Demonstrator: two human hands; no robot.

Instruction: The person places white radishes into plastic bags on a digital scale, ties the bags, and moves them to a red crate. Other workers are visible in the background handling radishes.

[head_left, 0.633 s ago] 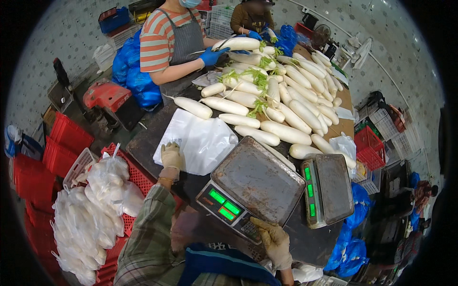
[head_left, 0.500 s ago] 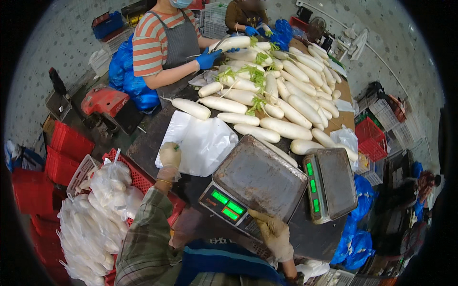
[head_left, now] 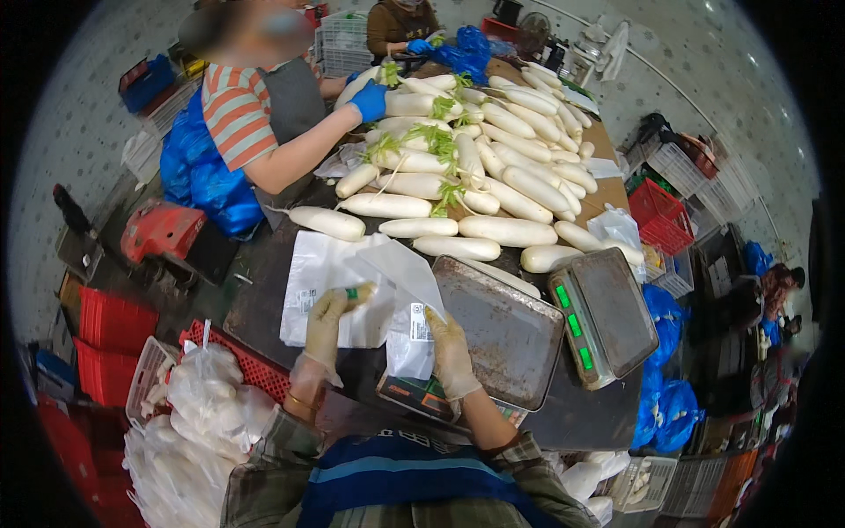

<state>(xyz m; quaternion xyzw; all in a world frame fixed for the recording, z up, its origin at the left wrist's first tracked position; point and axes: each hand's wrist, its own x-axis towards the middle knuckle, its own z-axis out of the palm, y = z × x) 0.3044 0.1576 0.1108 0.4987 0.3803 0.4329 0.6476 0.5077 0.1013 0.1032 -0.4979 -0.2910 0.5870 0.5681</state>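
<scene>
My right hand (head_left: 451, 356), in a thin pale glove, pinches the edge of a white plastic bag (head_left: 409, 352) that is raised at a slant off a stack of flat white bags (head_left: 304, 277). A printed label shows on the raised bag. Over the stack is my left hand (head_left: 327, 327), gloved too, fingers stretched toward the raised bag, with a green band on one finger. Whether its fingertips touch the bag I cannot tell. Beside my right hand stands a weighing scale (head_left: 502, 330) with a worn metal pan, its display mostly covered by the bag and hand.
A pile of white radishes (head_left: 510, 189) covers the far table. A second scale (head_left: 603, 317) stands at right. Across the table, a person in blue gloves (head_left: 371, 102) handles radishes; another works farther back. Bagged radishes (head_left: 207, 396) and red crates (head_left: 114, 321) lie at left.
My right hand has left the scale's front edge and moved up and left to grip the bag, which is lifted off the stack. My left hand's fingers have straightened. The nearer co-worker has leaned forward.
</scene>
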